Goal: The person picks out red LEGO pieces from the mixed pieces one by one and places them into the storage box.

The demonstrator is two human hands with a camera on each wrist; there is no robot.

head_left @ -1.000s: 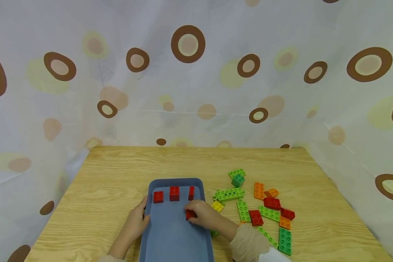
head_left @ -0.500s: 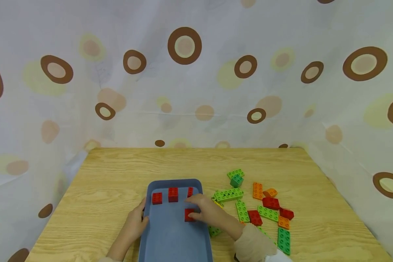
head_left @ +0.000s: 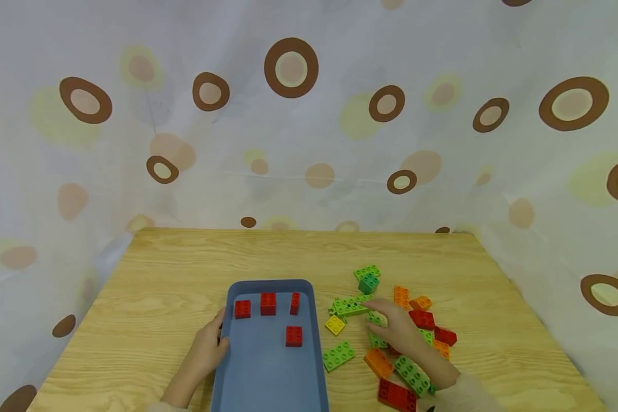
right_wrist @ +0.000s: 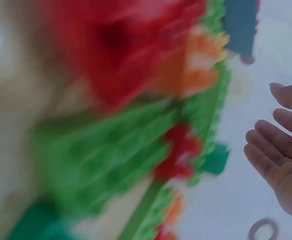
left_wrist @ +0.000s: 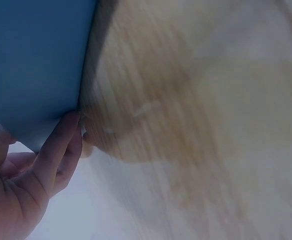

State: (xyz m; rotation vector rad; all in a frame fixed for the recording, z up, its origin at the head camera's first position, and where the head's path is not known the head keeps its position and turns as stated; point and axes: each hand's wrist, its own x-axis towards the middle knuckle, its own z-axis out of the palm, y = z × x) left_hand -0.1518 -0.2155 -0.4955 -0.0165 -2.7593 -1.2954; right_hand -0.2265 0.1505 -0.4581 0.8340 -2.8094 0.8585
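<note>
In the head view my left hand (head_left: 206, 350) holds the left side of a blue-grey tray (head_left: 269, 375), thumb at the rim and fingers outside. The left wrist view shows its fingers (left_wrist: 61, 137) against the tray's edge. Inside the tray, three red toy bricks stand along the far end, among them a narrow brick (head_left: 294, 303); a square red brick (head_left: 294, 336) sits nearer the right side. My right hand (head_left: 397, 331) hovers over the loose bricks, fingers spread and holding nothing. Beneath it lies a light green brick (head_left: 376, 337), partly hidden. Its open palm (right_wrist: 286, 150) shows in the right wrist view.
Right of the tray lie a yellow brick (head_left: 335, 325), a light green brick (head_left: 339, 356), an orange brick (head_left: 379, 363) and a long red brick (head_left: 396, 395). A dark green brick (head_left: 368, 283) is farther back. A patterned sheet (head_left: 309, 126) hangs behind the wooden table (head_left: 180, 269).
My right hand has let go of the square red brick in the tray and moved right, out over the loose bricks. My left hand has stayed at the tray's side.
</note>
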